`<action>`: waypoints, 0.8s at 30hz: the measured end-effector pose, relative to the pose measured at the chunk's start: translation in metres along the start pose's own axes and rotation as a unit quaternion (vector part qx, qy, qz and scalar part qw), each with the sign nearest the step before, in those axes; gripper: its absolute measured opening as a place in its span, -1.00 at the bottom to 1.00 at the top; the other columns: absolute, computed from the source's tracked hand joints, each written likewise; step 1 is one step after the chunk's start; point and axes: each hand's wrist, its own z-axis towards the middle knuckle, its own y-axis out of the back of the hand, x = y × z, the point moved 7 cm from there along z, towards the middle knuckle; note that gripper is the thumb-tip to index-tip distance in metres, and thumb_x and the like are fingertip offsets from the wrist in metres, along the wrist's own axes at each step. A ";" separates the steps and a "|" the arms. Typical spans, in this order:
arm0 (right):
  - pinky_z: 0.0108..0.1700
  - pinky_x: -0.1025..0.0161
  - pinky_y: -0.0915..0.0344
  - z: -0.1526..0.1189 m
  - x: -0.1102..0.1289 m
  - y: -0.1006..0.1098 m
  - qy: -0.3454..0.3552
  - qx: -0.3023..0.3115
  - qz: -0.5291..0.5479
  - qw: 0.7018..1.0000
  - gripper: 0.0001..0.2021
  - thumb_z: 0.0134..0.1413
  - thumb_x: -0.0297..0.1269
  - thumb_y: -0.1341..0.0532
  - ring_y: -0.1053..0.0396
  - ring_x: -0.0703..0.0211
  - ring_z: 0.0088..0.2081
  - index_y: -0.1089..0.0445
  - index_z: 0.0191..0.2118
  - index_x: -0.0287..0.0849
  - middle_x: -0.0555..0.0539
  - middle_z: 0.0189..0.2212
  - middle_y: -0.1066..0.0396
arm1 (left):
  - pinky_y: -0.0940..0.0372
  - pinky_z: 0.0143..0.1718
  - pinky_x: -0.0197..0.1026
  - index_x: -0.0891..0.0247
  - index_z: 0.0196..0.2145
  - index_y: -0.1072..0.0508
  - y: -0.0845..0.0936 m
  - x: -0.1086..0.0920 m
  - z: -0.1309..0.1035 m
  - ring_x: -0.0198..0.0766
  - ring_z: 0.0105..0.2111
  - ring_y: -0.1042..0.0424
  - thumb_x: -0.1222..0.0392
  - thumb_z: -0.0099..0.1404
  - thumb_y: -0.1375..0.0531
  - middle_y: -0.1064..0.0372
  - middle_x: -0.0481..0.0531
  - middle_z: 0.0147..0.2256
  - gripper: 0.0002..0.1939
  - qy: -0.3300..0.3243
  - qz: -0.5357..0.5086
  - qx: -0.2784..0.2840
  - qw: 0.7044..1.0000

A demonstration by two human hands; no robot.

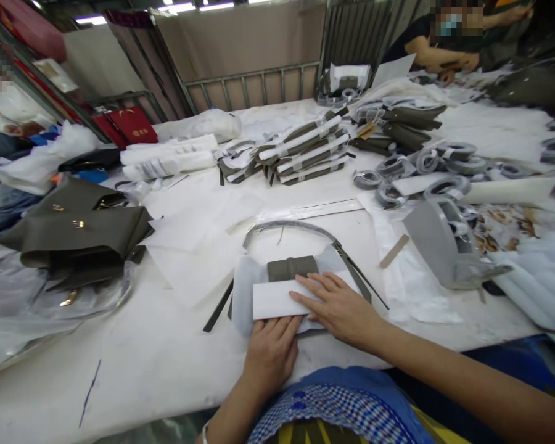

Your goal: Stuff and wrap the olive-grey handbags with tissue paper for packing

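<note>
In front of me on the white table lies an olive-green bag piece (287, 267), partly covered by white tissue paper (244, 290). Across it rests a white foam strip (274, 300). My right hand (340, 306) lies on the strip's right end with its fingers spread. At the strip's lower edge, my left hand (274, 345) presses with fingers stretched out, their tips touching the edge. A wrapped strap (289, 224) arches behind the bag piece. Dark narrow strap ends stick out at both sides, one of them a dark strip (218, 306) at the left.
Olive-green bags (86, 231) lie at the left. Behind are stacked wrapped bag pieces (305, 148) and white rolls (169, 157). Coiled straps (444, 157) and a grey bag form (437, 240) are at the right. A co-worker (432, 46) is at the far right.
</note>
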 end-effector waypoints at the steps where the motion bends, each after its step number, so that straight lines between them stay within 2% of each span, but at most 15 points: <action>1: 0.24 -0.16 -0.11 0.001 0.001 0.001 0.004 0.002 0.002 1.000 -0.52 0.32 -0.22 -0.12 -0.11 -0.20 0.26 -0.16 0.31 0.01 -0.12 0.35 -0.07 | -0.21 -0.04 -0.03 0.20 0.21 -0.29 0.001 0.000 0.000 -0.12 0.00 -0.42 0.29 0.35 -0.09 -0.45 0.07 0.07 -0.52 -0.002 -0.002 -0.001 1.000; 5: 0.23 -0.18 -0.10 0.005 0.003 0.006 0.027 0.014 0.027 0.999 -0.52 0.31 -0.28 -0.12 -0.11 -0.20 0.25 -0.18 0.30 0.08 -0.06 0.33 -0.11 | -0.26 -0.07 -0.02 0.20 0.20 -0.32 0.001 0.000 0.002 -0.09 -0.03 -0.45 0.27 0.32 -0.12 -0.47 0.06 0.04 -0.52 0.006 -0.009 0.004 1.000; 9: 0.25 -0.17 -0.09 0.003 -0.001 0.000 0.023 0.017 0.052 0.998 -0.53 0.33 -0.24 -0.11 -0.09 -0.20 0.26 -0.16 0.31 0.09 -0.04 0.35 -0.08 | -0.31 -0.04 0.00 0.21 0.20 -0.31 0.003 -0.001 0.000 -0.07 0.00 -0.45 0.28 0.33 -0.12 -0.46 0.10 0.05 -0.52 -0.002 -0.019 0.009 1.000; 11: 0.27 -0.17 -0.05 -0.001 -0.004 -0.007 0.027 0.016 0.064 0.997 -0.51 0.33 -0.21 -0.11 -0.04 -0.19 0.30 -0.12 0.33 0.09 -0.03 0.37 -0.04 | -0.32 0.03 -0.01 0.22 0.17 -0.34 0.014 -0.003 -0.004 -0.09 0.04 -0.43 0.33 0.33 -0.11 -0.46 0.11 0.06 -0.55 -0.023 -0.045 -0.007 0.999; 14: 0.30 -0.17 0.00 -0.006 -0.008 -0.015 0.034 0.019 0.085 0.996 -0.48 0.34 -0.18 -0.11 0.04 -0.17 0.35 -0.07 0.35 0.10 -0.02 0.39 0.01 | -0.32 0.10 -0.13 0.21 0.09 -0.39 0.043 -0.005 -0.007 -0.22 0.03 -0.46 0.43 0.32 -0.11 -0.50 0.07 0.01 -0.59 -0.034 -0.112 -0.060 0.991; 16: 0.31 -0.18 0.01 -0.007 -0.011 -0.017 0.027 0.019 0.097 0.995 -0.50 0.35 -0.15 -0.10 0.06 -0.17 0.36 -0.08 0.35 0.11 -0.01 0.39 0.02 | -0.33 0.10 -0.25 0.21 0.09 -0.38 0.061 -0.006 -0.001 -0.30 0.01 -0.47 0.46 0.32 -0.11 -0.51 0.04 -0.02 -0.59 -0.024 -0.140 -0.095 0.985; 18: 0.32 -0.19 0.02 -0.007 -0.012 -0.016 0.019 0.013 0.108 0.994 -0.52 0.35 -0.12 -0.09 0.05 -0.17 0.36 -0.11 0.33 0.10 0.00 0.39 0.01 | -0.32 0.11 -0.29 0.21 0.14 -0.34 0.068 -0.009 0.011 -0.32 0.06 -0.44 0.43 0.34 -0.11 -0.48 0.05 0.03 -0.57 -0.016 -0.136 -0.106 0.985; 20: 0.32 -0.20 0.03 -0.007 -0.011 -0.014 0.017 0.000 0.116 0.993 -0.54 0.35 -0.08 -0.08 0.04 -0.17 0.36 -0.16 0.31 0.06 -0.01 0.37 -0.03 | -0.30 0.15 -0.23 0.22 0.23 -0.24 0.058 -0.012 0.025 -0.25 0.15 -0.36 0.34 0.38 -0.10 -0.37 0.08 0.15 -0.52 -0.009 -0.103 -0.086 0.991; 22: 0.32 -0.18 0.02 -0.008 -0.010 -0.011 0.021 -0.021 0.114 0.993 -0.59 0.35 -0.07 -0.07 0.01 -0.13 0.35 -0.26 0.23 0.00 -0.03 0.32 -0.15 | -0.27 0.19 -0.13 0.23 0.33 -0.10 0.036 -0.013 0.035 -0.16 0.21 -0.30 0.21 0.41 -0.10 -0.25 0.13 0.24 -0.43 -0.019 -0.051 -0.066 0.996; 24: 0.33 -0.10 0.01 -0.012 -0.009 -0.006 0.043 -0.048 0.101 0.993 -0.68 0.36 -0.13 -0.06 -0.05 -0.04 0.33 -0.39 0.09 -0.09 -0.05 0.26 -0.25 | -0.23 0.23 -0.03 0.22 0.38 0.02 0.011 -0.013 0.036 -0.08 0.23 -0.27 0.13 0.40 -0.11 -0.19 0.15 0.28 -0.33 -0.061 0.007 -0.069 0.996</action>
